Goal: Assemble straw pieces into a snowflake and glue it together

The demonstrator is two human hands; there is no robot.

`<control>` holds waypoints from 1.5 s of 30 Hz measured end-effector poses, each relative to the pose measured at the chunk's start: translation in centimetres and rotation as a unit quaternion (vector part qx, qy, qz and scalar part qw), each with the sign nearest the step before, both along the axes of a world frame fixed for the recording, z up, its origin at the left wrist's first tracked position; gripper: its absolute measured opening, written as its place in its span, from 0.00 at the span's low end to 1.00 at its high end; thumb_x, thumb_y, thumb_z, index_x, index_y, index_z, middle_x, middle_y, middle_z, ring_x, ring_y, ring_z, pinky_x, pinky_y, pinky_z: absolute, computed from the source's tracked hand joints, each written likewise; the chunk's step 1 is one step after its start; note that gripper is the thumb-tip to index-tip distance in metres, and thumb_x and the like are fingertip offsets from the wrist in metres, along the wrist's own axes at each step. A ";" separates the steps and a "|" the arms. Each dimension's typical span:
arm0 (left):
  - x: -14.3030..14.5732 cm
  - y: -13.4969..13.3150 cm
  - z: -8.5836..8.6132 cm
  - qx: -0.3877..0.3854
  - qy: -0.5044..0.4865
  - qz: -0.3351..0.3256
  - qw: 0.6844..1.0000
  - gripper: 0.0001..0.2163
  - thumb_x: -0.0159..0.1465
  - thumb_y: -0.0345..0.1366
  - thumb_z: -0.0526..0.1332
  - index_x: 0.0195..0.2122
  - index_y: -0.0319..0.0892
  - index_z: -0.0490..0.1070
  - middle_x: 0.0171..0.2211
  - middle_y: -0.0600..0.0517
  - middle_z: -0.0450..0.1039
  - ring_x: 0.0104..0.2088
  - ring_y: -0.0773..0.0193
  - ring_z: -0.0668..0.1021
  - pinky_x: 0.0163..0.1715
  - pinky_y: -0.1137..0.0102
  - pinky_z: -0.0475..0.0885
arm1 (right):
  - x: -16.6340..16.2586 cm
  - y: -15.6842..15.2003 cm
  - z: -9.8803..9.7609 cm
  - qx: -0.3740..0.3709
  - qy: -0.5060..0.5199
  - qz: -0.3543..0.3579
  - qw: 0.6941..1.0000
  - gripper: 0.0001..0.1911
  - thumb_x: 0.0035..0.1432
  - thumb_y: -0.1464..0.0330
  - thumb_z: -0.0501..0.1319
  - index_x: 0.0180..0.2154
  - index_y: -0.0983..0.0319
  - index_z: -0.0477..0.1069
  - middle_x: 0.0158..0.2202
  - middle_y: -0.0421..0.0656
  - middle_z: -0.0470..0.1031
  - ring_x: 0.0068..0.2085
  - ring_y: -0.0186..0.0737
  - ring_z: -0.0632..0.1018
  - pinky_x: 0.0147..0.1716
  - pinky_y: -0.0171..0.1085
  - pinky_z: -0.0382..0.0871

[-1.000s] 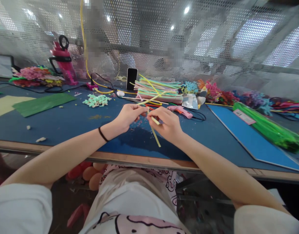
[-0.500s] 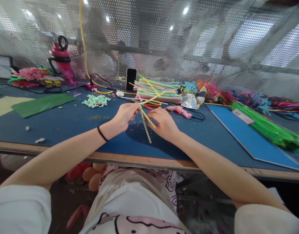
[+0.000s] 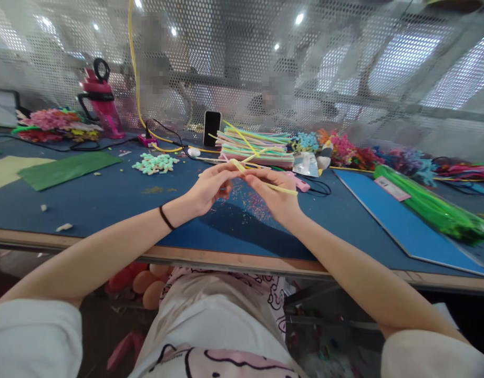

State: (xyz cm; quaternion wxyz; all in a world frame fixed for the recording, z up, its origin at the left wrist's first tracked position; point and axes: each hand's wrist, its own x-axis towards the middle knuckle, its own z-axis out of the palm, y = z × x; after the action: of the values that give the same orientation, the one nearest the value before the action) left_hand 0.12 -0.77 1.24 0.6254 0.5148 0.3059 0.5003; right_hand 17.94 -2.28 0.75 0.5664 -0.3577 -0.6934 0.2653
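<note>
Yellow pipe cleaners (image 3: 238, 166) cross one another between my hands, held above the table's middle. My left hand (image 3: 210, 188) pinches them near the crossing, fingers closed. My right hand (image 3: 276, 195) grips them from the other side, with a free end sticking out to the right past the thumb. Behind my hands lies a thick stack of pastel pipe cleaners (image 3: 261, 140). Partly covered by my right hand is a pink glue gun (image 3: 302, 184).
A heap of mint-green twisted pieces (image 3: 155, 163) lies left, beside green sheets (image 3: 70, 169). A phone (image 3: 212, 128) and a pink bottle (image 3: 103, 107) stand at the back. On the right, a green pipe-cleaner pack (image 3: 426, 202) rests on a blue board (image 3: 383, 210).
The yellow ends that hung down toward me have swung up and to the right. My right hand has moved slightly right, now gripping the stems; my left hand has stayed nearly in place.
</note>
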 end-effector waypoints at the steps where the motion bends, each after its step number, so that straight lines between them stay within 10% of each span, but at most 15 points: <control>1: 0.1 -0.1 -0.1 0.020 -0.002 0.003 1.000 0.09 0.58 0.37 0.67 0.39 0.42 0.76 0.26 0.58 0.70 0.20 0.76 0.65 0.19 0.78 0.60 | -0.1 0.1 0.1 -0.050 0.058 0.034 0.996 0.12 0.55 0.58 0.71 0.39 0.57 0.82 0.40 0.43 0.83 0.39 0.40 0.80 0.44 0.43 0.75; 9: 0.1 0.5 -0.8 0.043 -0.083 0.006 0.996 0.14 0.56 0.44 0.74 0.36 0.41 0.76 0.24 0.58 0.69 0.22 0.76 0.69 0.19 0.80 0.63 | -0.1 -0.1 0.0 -0.206 0.107 0.231 0.945 0.22 0.53 0.59 0.72 0.49 0.55 0.81 0.42 0.43 0.82 0.36 0.37 0.78 0.37 0.38 0.74; 14: -0.1 0.6 -0.3 -0.002 -0.100 0.059 0.993 0.12 0.57 0.39 0.74 0.30 0.39 0.72 0.21 0.61 0.63 0.18 0.79 0.62 0.15 0.81 0.57 | 0.9 1.0 -0.6 -0.145 0.025 0.214 0.966 0.22 0.52 0.71 0.69 0.50 0.54 0.81 0.42 0.40 0.82 0.37 0.36 0.78 0.37 0.36 0.71; 21: -0.3 0.8 -0.4 -0.039 -0.071 0.092 0.992 0.07 0.58 0.34 0.69 0.37 0.39 0.77 0.31 0.57 0.71 0.18 0.80 0.60 0.15 0.80 0.55 | 3.5 3.6 -0.7 -0.266 -0.082 0.247 0.928 0.23 0.42 0.76 0.60 0.41 0.61 0.83 0.41 0.45 0.83 0.39 0.40 0.80 0.43 0.39 0.72; 28: 0.2 0.2 -0.6 -0.019 0.012 0.062 0.998 0.12 0.61 0.35 0.64 0.44 0.41 0.80 0.20 0.60 0.59 0.18 0.76 0.57 0.16 0.79 0.53 | 3.8 2.8 1.1 -0.278 -0.031 0.337 0.899 0.22 0.56 0.55 0.60 0.46 0.61 0.79 0.50 0.49 0.80 0.45 0.45 0.78 0.46 0.43 0.70; 34: 0.5 0.2 -1.3 0.083 0.103 0.017 0.991 0.23 0.62 0.39 0.66 0.58 0.42 0.73 0.28 0.56 0.73 0.18 0.77 0.61 0.16 0.77 0.55 | 1.7 2.4 0.3 -0.228 -0.001 0.139 0.964 0.21 0.49 0.52 0.72 0.36 0.63 0.80 0.32 0.43 0.78 0.32 0.35 0.74 0.37 0.38 0.69; 45: 0.9 0.4 -1.9 0.132 0.160 0.031 0.978 0.18 0.63 0.37 0.67 0.52 0.39 0.66 0.31 0.54 0.76 0.21 0.75 0.67 0.23 0.74 0.60 | 0.4 1.2 -0.2 -0.268 0.178 0.069 0.944 0.17 0.37 0.59 0.77 0.29 0.63 0.80 0.28 0.41 0.78 0.29 0.34 0.74 0.37 0.39 0.71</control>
State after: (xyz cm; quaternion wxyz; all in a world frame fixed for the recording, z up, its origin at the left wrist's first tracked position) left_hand 1.01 -0.39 -0.68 0.4790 0.6563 0.3497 0.4664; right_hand 18.32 -1.04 0.58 0.5444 -0.3944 -0.5076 0.5389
